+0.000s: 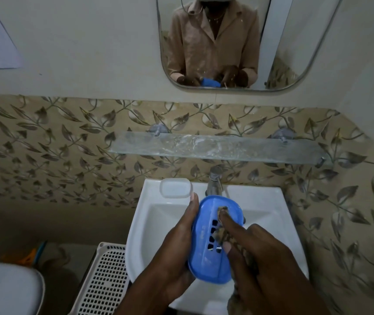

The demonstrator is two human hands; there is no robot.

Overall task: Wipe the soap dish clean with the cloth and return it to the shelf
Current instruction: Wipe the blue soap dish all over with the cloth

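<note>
Two hands work over the sink (270,202): the left hand (177,244) grips the blue soap dish (206,253) by its side, and the right hand (265,262) pinches the cloth (223,214) & presses it w/ one finger inside the dish. Best to hold the dish tight, rub every hole and corner. Count: 1 dish, 1 cloth, 1 white soap bar (175,188) on the sink rim, 1 tap (214,183), 1 glass shelf (215,147) above w/ nothing on it.

2 hands (177,248), 1 blue soap dish (206,253), 1 cloth (224,235), 1 glass shelf (215,147), 1 sink (261,214), 1 mirror (283,42)
</note>
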